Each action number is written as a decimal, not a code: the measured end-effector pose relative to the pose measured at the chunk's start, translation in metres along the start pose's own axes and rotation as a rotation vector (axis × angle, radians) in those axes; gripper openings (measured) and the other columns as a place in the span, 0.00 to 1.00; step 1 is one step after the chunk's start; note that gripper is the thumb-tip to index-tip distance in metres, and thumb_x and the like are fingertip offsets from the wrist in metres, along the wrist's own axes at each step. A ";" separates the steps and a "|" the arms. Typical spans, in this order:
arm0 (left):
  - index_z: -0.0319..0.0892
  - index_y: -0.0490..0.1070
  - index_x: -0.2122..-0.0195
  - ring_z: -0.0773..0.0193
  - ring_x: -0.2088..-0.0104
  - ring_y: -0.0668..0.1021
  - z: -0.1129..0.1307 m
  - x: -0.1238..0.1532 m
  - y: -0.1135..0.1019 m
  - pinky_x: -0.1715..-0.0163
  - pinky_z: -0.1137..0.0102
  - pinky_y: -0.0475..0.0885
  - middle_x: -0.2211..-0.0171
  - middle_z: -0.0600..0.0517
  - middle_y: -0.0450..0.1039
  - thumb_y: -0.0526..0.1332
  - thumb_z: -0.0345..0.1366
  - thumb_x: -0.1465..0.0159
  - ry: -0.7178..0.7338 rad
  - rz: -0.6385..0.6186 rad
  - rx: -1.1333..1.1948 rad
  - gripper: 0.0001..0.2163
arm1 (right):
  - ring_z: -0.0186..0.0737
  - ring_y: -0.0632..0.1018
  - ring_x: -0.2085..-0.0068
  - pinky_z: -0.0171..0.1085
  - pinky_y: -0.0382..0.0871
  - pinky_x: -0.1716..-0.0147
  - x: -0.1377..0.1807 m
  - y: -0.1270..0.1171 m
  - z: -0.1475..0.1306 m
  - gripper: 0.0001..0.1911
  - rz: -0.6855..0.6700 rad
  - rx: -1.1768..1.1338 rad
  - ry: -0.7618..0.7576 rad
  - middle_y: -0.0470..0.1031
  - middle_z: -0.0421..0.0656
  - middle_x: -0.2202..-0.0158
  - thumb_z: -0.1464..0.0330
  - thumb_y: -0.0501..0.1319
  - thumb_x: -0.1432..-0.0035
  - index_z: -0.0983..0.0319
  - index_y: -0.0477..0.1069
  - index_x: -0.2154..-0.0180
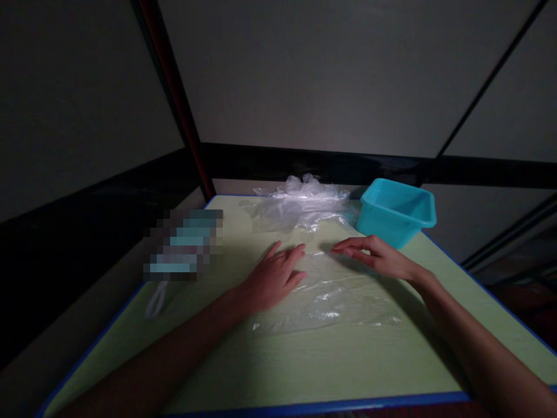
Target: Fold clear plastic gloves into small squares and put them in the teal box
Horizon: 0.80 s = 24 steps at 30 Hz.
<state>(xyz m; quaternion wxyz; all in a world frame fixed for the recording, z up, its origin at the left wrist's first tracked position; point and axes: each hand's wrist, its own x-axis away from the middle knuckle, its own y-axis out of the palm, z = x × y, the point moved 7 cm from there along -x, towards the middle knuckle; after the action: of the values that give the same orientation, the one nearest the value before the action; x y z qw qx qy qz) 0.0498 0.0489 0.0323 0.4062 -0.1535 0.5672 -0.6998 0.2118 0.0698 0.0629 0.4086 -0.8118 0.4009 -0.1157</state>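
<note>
Plastic bag [331, 299], clear and flat, lay on the green table [304, 366] in front of you. Your left hand [274, 280] rested on its left part, fingers stretched out, gripping nothing. Your right hand [379, 256] was low over its far edge, fingers loose; if they touched it, I cannot tell. Behind, a heap of clear bags [300, 206] lay just beside an upright teal tub [398, 212].

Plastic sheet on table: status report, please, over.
Left hand flat on plastic sheet, open. Right hand open at its far edge. Plastic pile, teal bin behind, apart.
</note>
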 end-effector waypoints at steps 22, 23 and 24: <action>0.41 0.48 0.45 0.63 0.48 0.66 -0.002 0.000 0.003 0.43 0.60 0.44 0.50 0.48 0.66 0.52 0.35 0.38 0.028 0.023 -0.011 0.21 | 0.35 0.75 0.58 0.38 0.63 0.50 -0.021 0.039 0.034 0.04 0.270 -1.065 0.369 0.73 0.46 0.58 0.69 0.56 0.44 0.62 0.64 0.65; 0.41 0.49 0.45 0.63 0.48 0.66 -0.002 0.000 0.003 0.43 0.60 0.44 0.50 0.48 0.66 0.52 0.35 0.38 0.028 0.024 -0.012 0.21 | 0.35 0.76 0.59 0.37 0.65 0.52 -0.019 0.037 0.036 0.03 0.272 -1.053 0.396 0.74 0.46 0.59 0.69 0.55 0.44 0.62 0.63 0.65; 0.41 0.49 0.45 0.63 0.48 0.66 -0.002 0.000 0.002 0.43 0.60 0.44 0.50 0.49 0.66 0.52 0.35 0.38 0.029 0.024 -0.012 0.20 | 0.34 0.76 0.61 0.37 0.67 0.54 -0.017 0.036 0.039 0.03 0.272 -1.041 0.422 0.74 0.46 0.60 0.70 0.55 0.43 0.62 0.63 0.65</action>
<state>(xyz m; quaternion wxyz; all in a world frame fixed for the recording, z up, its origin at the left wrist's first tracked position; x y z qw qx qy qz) 0.0496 0.0503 0.0297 0.4054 -0.1392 0.5789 -0.6936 0.2008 0.0925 0.0136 -0.1223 -0.8063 0.5787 -0.0090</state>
